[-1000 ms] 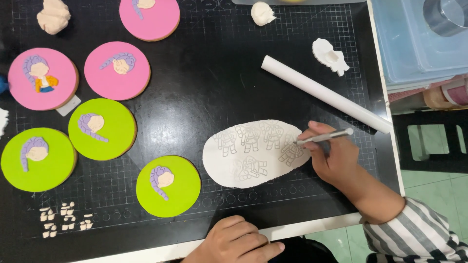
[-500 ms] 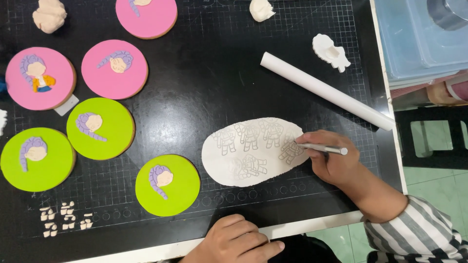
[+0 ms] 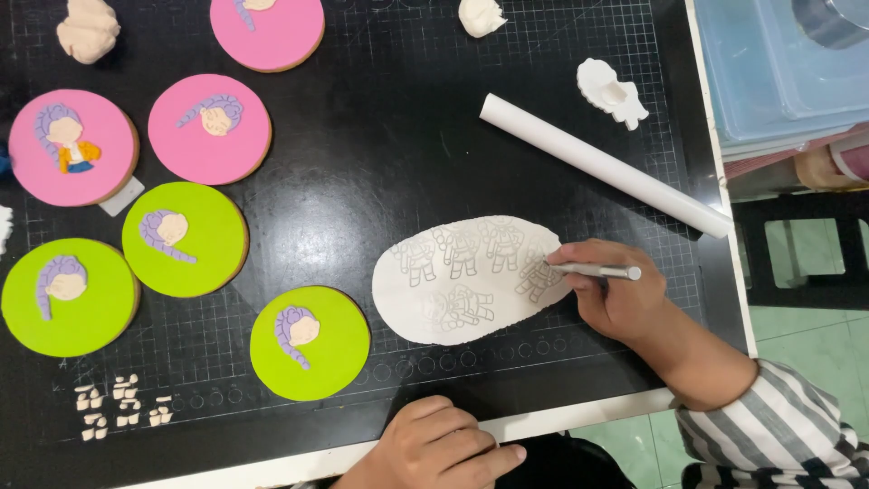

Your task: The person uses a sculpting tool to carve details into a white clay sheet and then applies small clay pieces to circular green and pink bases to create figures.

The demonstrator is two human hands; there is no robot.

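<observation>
Black cutting mat (image 3: 380,118) with a printed grid covers the tabletop and fills nearly the whole view. At 2 o'clock a blue plastic box (image 3: 769,72) sits just off its edge. Six round decorated cookies, three pink (image 3: 209,129) toward 11 o'clock and three green (image 3: 310,344) from 9 to 7 o'clock, each bear a small purple-haired head. Just right of centre lies the rolled white sheet (image 3: 466,279), an oval pressed with small figure outlines. A white rolling pin (image 3: 602,165) lies on a slant at 2 o'clock, near but apart from the sheet. My right hand (image 3: 625,294), at 4 o'clock, is closed around a thin metal tool (image 3: 593,270) whose tip touches the sheet's right edge. My left hand (image 3: 434,448), at 6 o'clock, rests loosely curled at the mat's near edge, holding nothing. Small cut white pieces (image 3: 122,409) lie at 8 o'clock.
</observation>
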